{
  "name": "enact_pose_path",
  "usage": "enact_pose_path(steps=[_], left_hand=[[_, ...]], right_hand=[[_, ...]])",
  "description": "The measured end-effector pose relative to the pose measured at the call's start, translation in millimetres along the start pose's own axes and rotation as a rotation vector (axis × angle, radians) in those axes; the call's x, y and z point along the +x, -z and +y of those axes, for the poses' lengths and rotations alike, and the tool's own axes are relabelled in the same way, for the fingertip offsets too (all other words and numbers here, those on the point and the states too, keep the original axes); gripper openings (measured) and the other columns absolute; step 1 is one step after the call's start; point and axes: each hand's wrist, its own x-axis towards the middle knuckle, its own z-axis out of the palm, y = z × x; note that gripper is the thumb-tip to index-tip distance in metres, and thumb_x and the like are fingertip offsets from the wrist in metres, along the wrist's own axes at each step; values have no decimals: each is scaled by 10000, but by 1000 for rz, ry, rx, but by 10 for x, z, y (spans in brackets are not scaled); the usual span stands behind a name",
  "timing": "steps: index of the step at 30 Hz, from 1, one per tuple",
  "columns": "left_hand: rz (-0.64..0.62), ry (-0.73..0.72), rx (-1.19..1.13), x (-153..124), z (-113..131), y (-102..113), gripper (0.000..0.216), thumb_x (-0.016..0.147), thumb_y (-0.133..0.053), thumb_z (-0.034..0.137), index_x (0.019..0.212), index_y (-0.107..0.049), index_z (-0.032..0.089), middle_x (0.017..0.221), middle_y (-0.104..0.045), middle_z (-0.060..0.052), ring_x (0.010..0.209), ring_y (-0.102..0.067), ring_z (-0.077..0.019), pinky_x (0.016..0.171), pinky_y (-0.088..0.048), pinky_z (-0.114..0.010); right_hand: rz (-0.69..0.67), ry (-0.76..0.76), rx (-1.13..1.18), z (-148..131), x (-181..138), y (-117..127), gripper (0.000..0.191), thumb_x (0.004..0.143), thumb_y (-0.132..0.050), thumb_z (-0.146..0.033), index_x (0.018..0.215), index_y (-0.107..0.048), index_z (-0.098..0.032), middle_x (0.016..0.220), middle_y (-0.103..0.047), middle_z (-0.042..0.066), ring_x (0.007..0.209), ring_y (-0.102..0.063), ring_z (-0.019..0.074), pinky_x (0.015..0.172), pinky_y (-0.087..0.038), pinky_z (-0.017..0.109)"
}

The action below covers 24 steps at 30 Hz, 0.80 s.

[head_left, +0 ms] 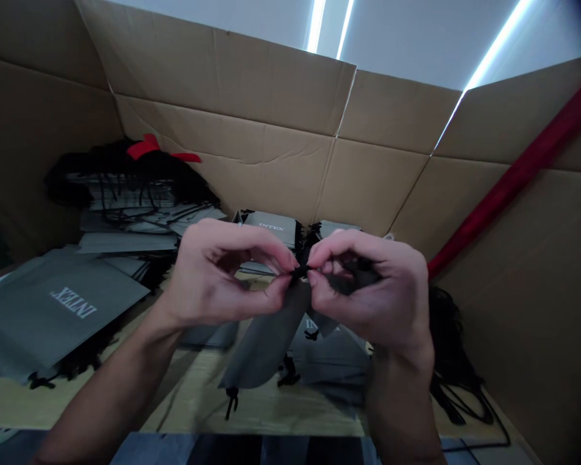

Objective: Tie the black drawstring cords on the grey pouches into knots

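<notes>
Both my hands meet in the middle of the view, thumbs and forefingers pinched on a short black drawstring at the edge of a grey drawstring bag (pixel 266 342). My left hand (pixel 223 274) grips the cord from the left, and my right hand (pixel 368 278) from the right, fingertips nearly touching. The bag hangs down below my fingers, with a knotted black cord end at its lower corner. Under it a stack of grey bags (pixel 329 365) lies on the table. The exact shape of the cord between my fingertips is too small to make out.
On the left lie grey bags marked INTEX (pixel 72 303), with a heap of bags and black cords (pixel 140 187) behind. More bag stacks (pixel 271 223) stand at the back. Black cords (pixel 452 349) lie at right. Cardboard walls (pixel 252 142) enclose the table; a red strap (pixel 518 171) slants along the right.
</notes>
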Motion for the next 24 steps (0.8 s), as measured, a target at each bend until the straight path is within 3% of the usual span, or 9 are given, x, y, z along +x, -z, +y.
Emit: enact_pose_path(steps=[3,10,18,24], left_hand=[[33,43,-131,14,-44,-33,237,802,-837,7,922,-824,211,853,-834,-17,708,-781,-142,669,-668,-185],[33,60,5,-39,-13,-86,266,916,-872,116,1143,-807,238,1051,-836,-47,916,-814,-189,845,-718,-263],[78,-240,495,-76,94,-122,244,921,-841,77,1064,-785,267,997,-868,-3,865,-847,-179,821,-695,-251],[44,-335,605,-86,140,-86,205,939,-852,85,1054,-772,236,1063,-886,-54,879,-866,-186,899,-724,-243]], right_hand=[[46,-22,8,-3,12,-17,215,768,-770,-55,876,-759,-241,760,-718,-62,573,-584,84,505,-494,216],[115,15,-101,15,16,-41,232,764,-785,-68,911,-760,-247,784,-721,-61,602,-590,90,576,-544,227],[77,90,-125,20,6,-21,232,826,-764,-56,952,-747,-251,851,-754,-35,722,-685,141,695,-603,286],[26,180,-141,21,33,5,286,848,-740,-27,971,-734,-285,928,-813,-18,809,-723,173,792,-641,336]])
